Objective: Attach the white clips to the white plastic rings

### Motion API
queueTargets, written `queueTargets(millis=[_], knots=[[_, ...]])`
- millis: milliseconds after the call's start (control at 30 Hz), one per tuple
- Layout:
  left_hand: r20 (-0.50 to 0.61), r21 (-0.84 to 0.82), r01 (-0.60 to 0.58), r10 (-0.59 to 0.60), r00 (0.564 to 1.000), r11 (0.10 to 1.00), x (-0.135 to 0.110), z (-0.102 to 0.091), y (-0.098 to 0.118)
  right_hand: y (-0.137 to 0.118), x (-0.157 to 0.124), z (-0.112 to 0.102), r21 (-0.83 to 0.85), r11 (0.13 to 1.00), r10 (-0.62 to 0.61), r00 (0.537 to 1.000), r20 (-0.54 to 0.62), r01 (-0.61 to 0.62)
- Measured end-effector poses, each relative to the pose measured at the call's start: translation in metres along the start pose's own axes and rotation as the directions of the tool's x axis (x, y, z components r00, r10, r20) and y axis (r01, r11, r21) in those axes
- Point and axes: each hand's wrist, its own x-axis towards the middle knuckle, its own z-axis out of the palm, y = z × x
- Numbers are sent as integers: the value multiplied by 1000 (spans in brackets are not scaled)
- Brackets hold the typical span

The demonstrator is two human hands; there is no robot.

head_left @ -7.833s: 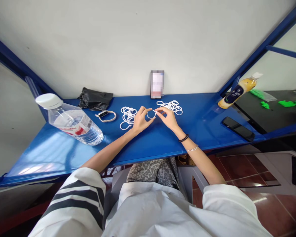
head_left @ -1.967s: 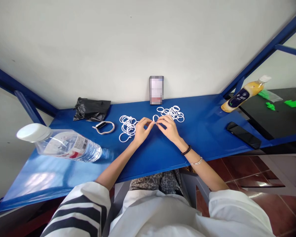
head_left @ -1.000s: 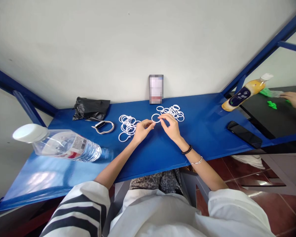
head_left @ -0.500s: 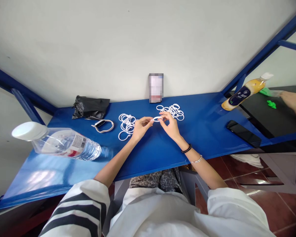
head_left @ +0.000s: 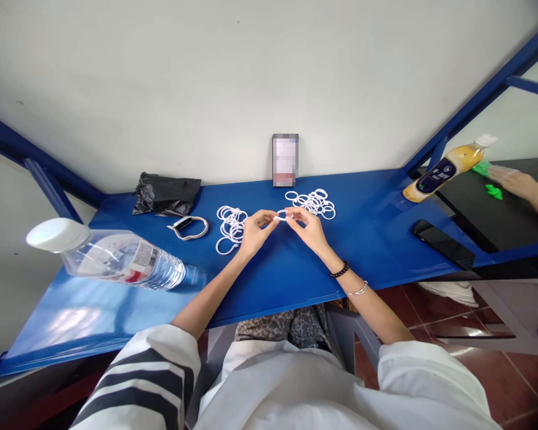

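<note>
My left hand and my right hand meet above the middle of the blue table. Both pinch one small white ring between thumb and fingertips, the ring squeezed narrow between them. A pile of linked white rings lies just left of my left hand. Another heap of loose white rings lies behind my right hand. A dark bead bracelet and a thin silver bangle sit on my right wrist.
A clear water bottle stands near left. A black bag, a beige smartwatch and a blurred upright card sit at the back. A juice bottle and a black phone lie right. Another person's hand reaches over green parts.
The ring, held wide open a second ago, is now squeezed small between my fingertips. The other person's hand has come into view at the far right.
</note>
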Motion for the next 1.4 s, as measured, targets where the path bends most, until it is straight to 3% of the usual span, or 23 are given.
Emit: queueTargets(millis=[433,667,900,1100,1400], knots=[[19,-5,-20,21,1000,1000,-1,2,-1,0,-1,1,-133,974,-193,980,-40,186],[85,-39,52,-48,995,998,-2,3,0,3,0,0,-71,984,-169,984,-50,166],[132,-94,143,-130,983,985,-3,6,-1,3,-1,0,5,991,-132,991,13,132],[227,-102,199,-172,959,975,-4,7,-1,3,-2,1,93,995,-47,998,34,44],[238,-83,188,-163,957,979,-2,6,-4,3,-1,0,166,986,23,998,55,-31]])
